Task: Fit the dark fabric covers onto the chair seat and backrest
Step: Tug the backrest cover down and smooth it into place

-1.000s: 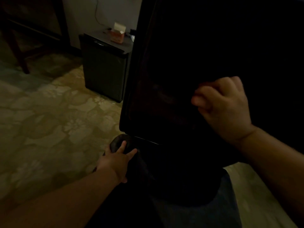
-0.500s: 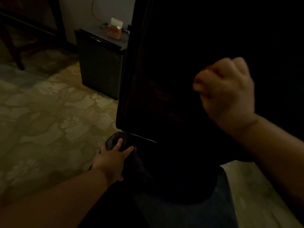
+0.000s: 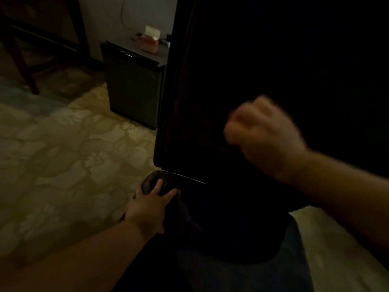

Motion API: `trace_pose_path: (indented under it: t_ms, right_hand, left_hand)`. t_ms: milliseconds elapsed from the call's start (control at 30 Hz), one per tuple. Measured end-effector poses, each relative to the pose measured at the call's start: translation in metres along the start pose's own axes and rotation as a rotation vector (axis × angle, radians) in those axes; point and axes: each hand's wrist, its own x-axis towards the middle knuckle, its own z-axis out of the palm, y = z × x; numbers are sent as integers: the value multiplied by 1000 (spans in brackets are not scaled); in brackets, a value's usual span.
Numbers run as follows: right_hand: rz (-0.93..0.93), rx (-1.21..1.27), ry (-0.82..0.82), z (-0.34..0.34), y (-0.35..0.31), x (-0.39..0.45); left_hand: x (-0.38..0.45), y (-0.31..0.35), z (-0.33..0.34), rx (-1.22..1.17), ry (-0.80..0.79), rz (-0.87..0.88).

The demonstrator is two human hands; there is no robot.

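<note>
The tall chair backrest (image 3: 263,60) stands upright in front of me, wrapped in a dark fabric cover that is almost black in this dim light. My right hand (image 3: 267,135) is a clenched, blurred fist against the lower middle of the cover, seemingly bunching the fabric. Lower left, my left hand (image 3: 147,209) grips the rounded dark corner of the seat (image 3: 151,182) just under the backrest's bottom edge, fingers wrapped over it. Folds and seams of the cover are lost in the darkness.
A small dark cabinet (image 3: 132,87) stands behind the chair on the left, with an orange box (image 3: 150,40) on top. Wooden furniture legs (image 3: 21,60) rise at the far left. Patterned floor (image 3: 63,154) spreads to the left. My blue-clad knee (image 3: 231,275) is below the seat.
My right fist lifted up the backrest, then came back down and left, now blurred. My left hand stays on the seat corner. The view shifted slightly.
</note>
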Motion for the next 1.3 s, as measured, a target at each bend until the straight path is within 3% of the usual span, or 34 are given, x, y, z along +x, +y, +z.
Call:
trace_pose_path:
  t_ms: [67,133,300,433,500,567,667,733,900,1067,1167,1300]
  right_hand:
    - [233,-64,209,-15,25,26]
    - [313,-101,218,-5,22,27]
    - [-22,-23,-104,68,-37,-35]
    - [-206,-3,-321,72,-48,-51]
    - [-135,12,-253,53,-43,-26]
    - [-4,-11,-46,26,-26,15]
    - [295,-59,242,1,1,59]
    - [363,-59,275,13,-4,57]
    - [97,61,-31,76,-50,6]
    - [-187,142,-340,73,-63,-28]
    - [-114,70,-140,35,-43,13]
    - [315,-69,243,-4,17,86]
  left_hand:
    - [-8,4,-6,-6,14,-4]
    - [-6,4,-7,3,6,16]
    - [8,4,-6,3,-80,-51]
    - [-1,9,-11,-32,-63,-51]
    - [5,4,0,4,-14,-29]
    - [16,-3,16,18,70,2]
    - [28,-11,24,12,33,-10]
    - [28,-9,23,12,41,-17]
    - [18,0,9,29,-36,-40]
    - [-10,12,-20,-44,-96,-57]
    - [-24,16,-26,-40,-25,-20]
    - [-22,15,-27,-84,-85,-39]
